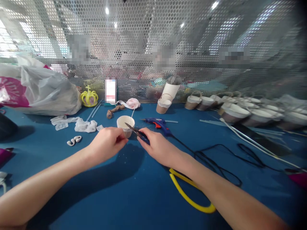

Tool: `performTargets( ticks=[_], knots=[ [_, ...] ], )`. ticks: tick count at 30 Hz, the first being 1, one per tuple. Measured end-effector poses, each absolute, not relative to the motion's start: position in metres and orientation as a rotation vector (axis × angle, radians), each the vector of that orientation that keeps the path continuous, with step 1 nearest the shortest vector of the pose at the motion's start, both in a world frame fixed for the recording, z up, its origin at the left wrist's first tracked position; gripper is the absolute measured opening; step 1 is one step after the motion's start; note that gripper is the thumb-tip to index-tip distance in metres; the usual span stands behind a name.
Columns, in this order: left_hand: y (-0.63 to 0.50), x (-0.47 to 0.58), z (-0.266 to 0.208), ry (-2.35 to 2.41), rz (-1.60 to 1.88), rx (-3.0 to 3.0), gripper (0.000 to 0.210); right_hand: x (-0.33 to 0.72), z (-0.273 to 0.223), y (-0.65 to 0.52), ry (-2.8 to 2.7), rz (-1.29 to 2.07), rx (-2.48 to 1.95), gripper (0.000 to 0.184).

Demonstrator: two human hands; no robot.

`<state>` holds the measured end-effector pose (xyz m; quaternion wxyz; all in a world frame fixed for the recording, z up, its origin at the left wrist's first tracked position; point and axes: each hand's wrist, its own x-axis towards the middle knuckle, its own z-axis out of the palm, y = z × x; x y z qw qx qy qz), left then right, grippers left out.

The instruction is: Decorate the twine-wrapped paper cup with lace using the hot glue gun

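In front of me stands a small white paper cup point(122, 120), open end up, with a whitish band around its side. My left hand point(105, 145) is closed at the cup's near left side, its fingers curled together. What they pinch, if anything, is hidden. My right hand point(157, 145) grips dark scissors point(133, 128), whose blades point left across the cup's near rim. Behind the cup a thin white strand runs up toward a pale pink roll of ribbon point(133, 103). Just right of the scissors lies a blue glue gun point(157, 123).
Lace scraps point(85, 125), white curled pieces point(74, 140) and a twine bundle point(116, 111) lie left. A yellow crown point(89, 96) and a plastic bag point(55, 91) stand behind. Several small buckets point(235, 111) line the right. Black cable point(216, 163) and a yellow strip point(187, 196) lie near my right arm.
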<state>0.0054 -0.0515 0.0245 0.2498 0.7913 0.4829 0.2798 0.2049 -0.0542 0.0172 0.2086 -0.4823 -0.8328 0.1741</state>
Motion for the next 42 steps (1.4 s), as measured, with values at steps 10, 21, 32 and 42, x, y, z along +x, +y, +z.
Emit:
performTargets(
  ticks=[10,21,32,42],
  knots=[
    [-0.034,-0.004,0.004,0.448,0.52,1.222,0.035,0.207,0.029,-0.062,-2.282,0.691,-1.112,0.02],
    [-0.055,0.011,0.018,1.235,0.899,2.142,0.023,0.205,0.015,-0.055,-2.249,0.542,-1.259,0.016],
    [-0.041,0.005,-0.003,0.397,0.572,1.156,0.033,0.206,0.029,-0.063,-2.245,0.682,-1.071,0.021],
    [-0.048,0.007,0.015,1.249,0.81,2.208,0.016,0.205,0.017,-0.055,-2.242,0.543,-1.429,0.021]
  ],
)
